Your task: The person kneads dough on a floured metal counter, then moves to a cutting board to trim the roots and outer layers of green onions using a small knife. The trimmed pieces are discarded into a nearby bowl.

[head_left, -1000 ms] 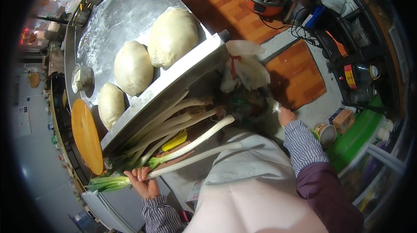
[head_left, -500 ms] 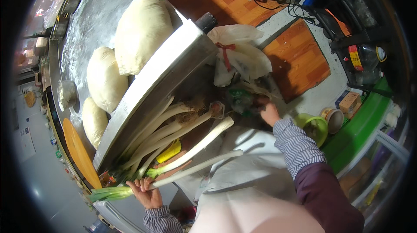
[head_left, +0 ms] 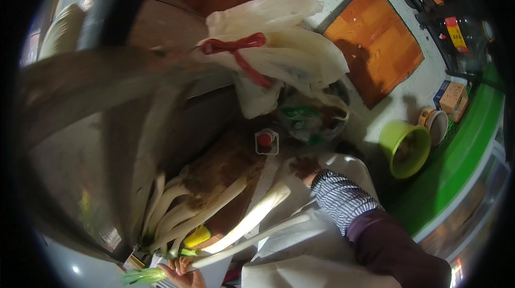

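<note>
Low in the picture, my left hand (head_left: 185,275) is closed around a long, thin leek (head_left: 252,241), close to its green leaves. The white stalk points up to the right across the pale apron. Just above lies a thicker, peeled leek (head_left: 249,222). Several more leeks (head_left: 201,222) are bunched to the left, their brown, earthy roots toward the middle. My right hand (head_left: 306,170) is over the apron beyond the thick leek's white end, in shadow; its fingers are too dark to read. Past it sits a clear plastic bag (head_left: 308,121) with green print and scraps inside.
A whitish bag with a red tie (head_left: 289,54) stands behind. The table's underside and legs (head_left: 118,95) fill the left. At right are a yellow-green bucket (head_left: 405,148), a tub (head_left: 433,126) and a small carton (head_left: 453,97). A red-capped container (head_left: 265,140) stands near the roots.
My right hand has drawn back from the scrap bag toward my apron. The view has dipped closer under the table, and most of the dough on top has left sight. My left hand keeps the leek.
</note>
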Demonstrator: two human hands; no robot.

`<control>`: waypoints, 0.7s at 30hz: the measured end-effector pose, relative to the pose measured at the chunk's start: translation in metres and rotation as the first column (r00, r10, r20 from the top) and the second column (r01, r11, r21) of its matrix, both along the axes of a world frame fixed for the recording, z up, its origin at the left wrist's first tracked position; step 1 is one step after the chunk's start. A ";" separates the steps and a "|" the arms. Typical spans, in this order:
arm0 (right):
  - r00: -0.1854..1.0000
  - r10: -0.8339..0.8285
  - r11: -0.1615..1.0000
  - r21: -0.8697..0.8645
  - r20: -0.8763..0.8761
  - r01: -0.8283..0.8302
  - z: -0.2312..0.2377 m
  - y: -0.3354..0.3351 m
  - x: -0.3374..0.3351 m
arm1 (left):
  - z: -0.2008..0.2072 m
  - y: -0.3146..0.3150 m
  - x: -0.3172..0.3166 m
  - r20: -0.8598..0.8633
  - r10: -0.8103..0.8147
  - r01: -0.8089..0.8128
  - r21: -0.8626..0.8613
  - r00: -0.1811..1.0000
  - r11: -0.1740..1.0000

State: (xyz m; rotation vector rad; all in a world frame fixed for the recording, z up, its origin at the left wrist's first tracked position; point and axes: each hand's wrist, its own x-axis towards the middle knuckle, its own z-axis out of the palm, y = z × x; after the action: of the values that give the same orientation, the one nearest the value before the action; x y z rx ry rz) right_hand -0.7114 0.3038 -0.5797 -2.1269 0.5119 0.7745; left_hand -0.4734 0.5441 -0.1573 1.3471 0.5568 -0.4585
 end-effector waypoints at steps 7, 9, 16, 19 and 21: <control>0.921 -0.278 0.961 -0.091 -0.272 0.263 0.013 -0.041 -0.022 | -0.010 0.011 -0.002 0.006 0.019 -0.020 0.314 1.000 0.949; 0.887 -0.351 0.929 -0.229 -0.301 0.290 0.011 -0.057 -0.031 | -0.011 0.005 -0.004 0.019 0.055 -0.057 0.420 0.998 0.906; 0.759 -0.135 0.945 0.147 -0.637 0.291 -0.051 -0.107 -0.075 | -0.028 -0.029 -0.021 0.127 0.261 -0.269 0.055 0.957 0.961; 0.808 0.015 0.935 0.295 -0.589 0.198 -0.060 -0.115 -0.086 | -0.028 -0.035 -0.043 0.147 0.286 -0.303 0.113 0.947 0.946; 0.845 0.117 0.917 0.383 -0.521 0.109 -0.050 -0.130 -0.095 | -0.028 -0.035 -0.049 0.127 0.352 -0.362 0.068 0.927 0.930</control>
State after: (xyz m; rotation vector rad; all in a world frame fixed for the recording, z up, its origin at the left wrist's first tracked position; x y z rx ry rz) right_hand -0.8067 0.1738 -0.6297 -1.5139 0.5755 1.3680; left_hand -0.5229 0.5094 -0.1850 1.3122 0.7193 -0.0581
